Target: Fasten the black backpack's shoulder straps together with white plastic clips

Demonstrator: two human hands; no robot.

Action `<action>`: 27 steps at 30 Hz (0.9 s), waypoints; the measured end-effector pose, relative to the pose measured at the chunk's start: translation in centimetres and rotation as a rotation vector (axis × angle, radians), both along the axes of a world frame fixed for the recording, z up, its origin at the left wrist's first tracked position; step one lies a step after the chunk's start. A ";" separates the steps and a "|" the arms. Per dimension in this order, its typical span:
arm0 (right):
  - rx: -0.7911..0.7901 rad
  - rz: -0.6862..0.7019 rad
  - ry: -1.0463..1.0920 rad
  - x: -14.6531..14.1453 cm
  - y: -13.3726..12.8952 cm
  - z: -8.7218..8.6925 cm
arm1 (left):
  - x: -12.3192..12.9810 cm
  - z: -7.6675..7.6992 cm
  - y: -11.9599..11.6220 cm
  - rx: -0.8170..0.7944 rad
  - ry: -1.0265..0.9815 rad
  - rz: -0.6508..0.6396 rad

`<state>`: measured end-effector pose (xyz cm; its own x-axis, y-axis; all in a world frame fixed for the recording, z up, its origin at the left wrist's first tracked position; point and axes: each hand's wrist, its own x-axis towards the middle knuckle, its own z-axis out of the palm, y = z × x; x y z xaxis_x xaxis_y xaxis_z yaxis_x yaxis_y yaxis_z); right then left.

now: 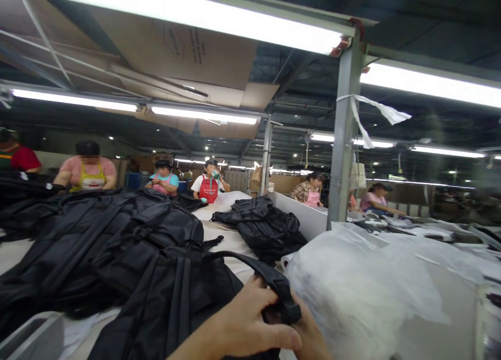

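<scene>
A black backpack (168,297) lies on the pale table in front of me, and a black strap (250,261) with a buckle (291,312) runs from it to my hands. My left hand (250,318) is closed around the strap near the buckle, its thumb pointing right. Just beyond, my right hand (309,326) is behind the strap and buckle, partly hidden, with its fingers bent against them. More black backpacks (117,219) are heaped to the left.
Another black backpack pile (262,222) lies further back. Cloudy plastic bags (352,282) bulge at the right beside a metal post (344,130). A grey bin edge (35,334) shows at lower left. Several people sit across the tables.
</scene>
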<state>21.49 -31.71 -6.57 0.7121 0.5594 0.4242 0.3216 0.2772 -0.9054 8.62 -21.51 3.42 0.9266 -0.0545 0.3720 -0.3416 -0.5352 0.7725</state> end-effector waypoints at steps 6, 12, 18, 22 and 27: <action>0.088 0.332 0.476 -2.7 -1.6 -0.7 | 2.4 -1.8 -0.4 -0.719 0.088 0.076; 0.007 0.372 0.386 -4.2 -1.8 2.0 | 3.4 -1.4 0.1 -1.143 0.115 0.126; -0.021 0.289 0.271 -4.8 -1.3 2.0 | 3.3 -2.2 -0.5 -1.162 0.182 0.327; 0.036 0.254 0.288 -5.1 -1.0 1.9 | 3.3 -3.4 -0.7 -1.031 0.187 0.383; 0.054 0.310 0.340 -5.3 -1.6 2.3 | 1.0 -1.9 0.4 -0.181 0.037 0.547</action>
